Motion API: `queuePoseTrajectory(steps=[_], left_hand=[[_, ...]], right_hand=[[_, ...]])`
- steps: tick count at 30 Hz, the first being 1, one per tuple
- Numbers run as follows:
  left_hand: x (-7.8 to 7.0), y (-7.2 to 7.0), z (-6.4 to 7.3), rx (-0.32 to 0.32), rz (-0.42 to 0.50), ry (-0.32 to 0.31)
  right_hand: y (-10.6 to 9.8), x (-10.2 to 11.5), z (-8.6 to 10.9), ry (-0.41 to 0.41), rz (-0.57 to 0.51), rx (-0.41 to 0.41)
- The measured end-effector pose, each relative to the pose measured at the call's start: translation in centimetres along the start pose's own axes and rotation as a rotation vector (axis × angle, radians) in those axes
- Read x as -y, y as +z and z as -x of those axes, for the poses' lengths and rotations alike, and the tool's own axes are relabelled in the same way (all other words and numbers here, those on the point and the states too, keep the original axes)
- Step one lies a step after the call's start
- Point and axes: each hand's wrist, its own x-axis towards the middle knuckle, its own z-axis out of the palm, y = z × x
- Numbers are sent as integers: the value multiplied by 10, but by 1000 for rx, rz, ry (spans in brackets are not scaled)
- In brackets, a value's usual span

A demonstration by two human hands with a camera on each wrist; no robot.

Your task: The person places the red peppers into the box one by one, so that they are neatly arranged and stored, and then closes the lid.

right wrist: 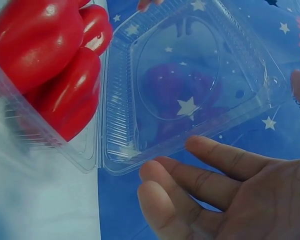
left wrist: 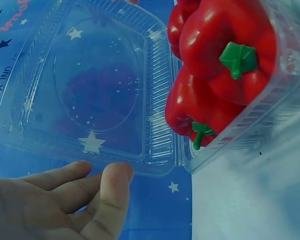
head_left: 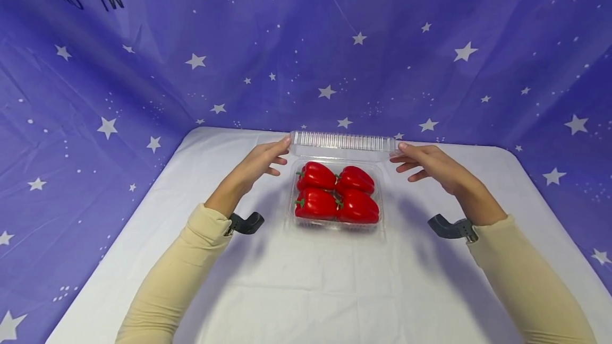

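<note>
A clear plastic clamshell box (head_left: 292,187) sits on the table with several red bell peppers (head_left: 316,205) in its base, green stems pointing left. Its ribbed, hinged lid (head_left: 344,141) is raised along the far side. My left hand (head_left: 260,162) is at the lid's left end, a fingertip at the corner and the other fingers loosely extended below. At the opposite end, my right hand (head_left: 432,168) has a fingertip at the right corner, its fingers also extended. In both wrist views, relaxed fingers (left wrist: 115,192) lie alongside the lid's side edge.
White cloth covers the table (head_left: 330,285). A purple-blue curtain (head_left: 296,57) with white stars and lettering rises behind the far edge and along both sides. Dark wrist-worn devices (head_left: 247,223) sit at each sleeve cuff.
</note>
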Motion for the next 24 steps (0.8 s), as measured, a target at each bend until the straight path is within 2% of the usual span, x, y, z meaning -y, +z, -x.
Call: queuePoseTrajectory(steps=[5,24], left_hand=[[4,1,3,4,-11,31],[20,5,10,5,-34,69]], right_hand=[[1,-2,1,-31,-2,-8],[8,-11,4,-85,46,5]])
